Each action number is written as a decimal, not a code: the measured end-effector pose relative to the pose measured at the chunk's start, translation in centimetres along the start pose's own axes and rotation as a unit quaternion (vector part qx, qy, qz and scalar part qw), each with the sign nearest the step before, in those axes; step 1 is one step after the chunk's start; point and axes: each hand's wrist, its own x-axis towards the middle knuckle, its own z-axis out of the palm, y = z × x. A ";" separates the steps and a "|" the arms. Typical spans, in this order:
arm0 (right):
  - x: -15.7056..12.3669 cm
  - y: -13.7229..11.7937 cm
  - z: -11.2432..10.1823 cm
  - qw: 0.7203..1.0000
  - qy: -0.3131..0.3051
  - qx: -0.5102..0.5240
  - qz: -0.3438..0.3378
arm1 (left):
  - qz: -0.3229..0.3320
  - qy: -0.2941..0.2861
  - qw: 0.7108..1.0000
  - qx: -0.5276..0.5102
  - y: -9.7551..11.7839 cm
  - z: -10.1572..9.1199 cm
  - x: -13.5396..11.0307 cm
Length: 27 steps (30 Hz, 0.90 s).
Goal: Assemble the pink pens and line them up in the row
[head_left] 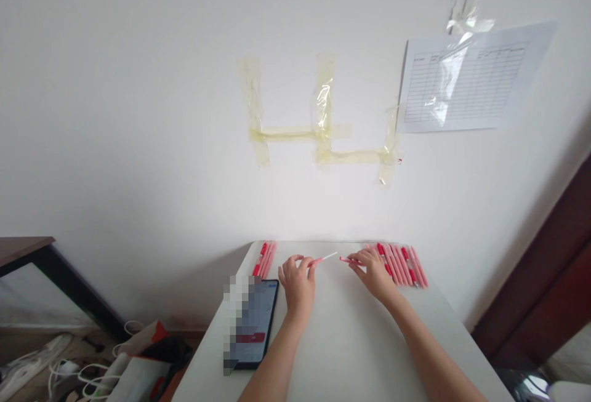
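My left hand [298, 282] is closed in a pinch on a thin white refill with a pink end [324, 258], held just above the white table [351, 340]. My right hand [373, 273] pinches a small pink pen part [347, 260], its tip pointing toward the refill; a small gap separates the two pieces. A row of several pink pens [402, 265] lies right beside my right hand at the far right of the table. A smaller bunch of pink pens [265, 258] lies at the far left, beyond my left hand.
A dark phone [255, 322] with its screen lit lies on the table left of my left arm. The white wall [184, 112] behind carries tape strips and a printed sheet [471, 79]. Bags and cables [111, 365] sit on the floor at left.
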 end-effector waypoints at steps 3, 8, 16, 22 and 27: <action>0.0 0.0 -0.3 0.999 0.017 -0.027 -0.007 | 0.004 0.006 1.000 -0.004 0.0 0.0 0.0; 0.0 -0.3 -0.7 0.999 0.024 -0.032 -0.006 | 0.007 -0.008 1.000 0.000 0.0 0.0 0.0; 0.0 -0.4 -0.4 0.999 0.020 -0.032 -0.013 | 0.006 -0.018 1.000 0.001 0.2 -0.2 -0.1; -0.1 -0.6 -0.3 0.999 0.013 -0.039 -0.027 | 0.021 -0.041 0.999 0.003 0.0 0.1 -0.1; 0.0 -0.8 -0.1 0.998 0.004 -0.046 -0.041 | 0.043 -0.069 0.997 -0.015 0.1 0.2 -0.2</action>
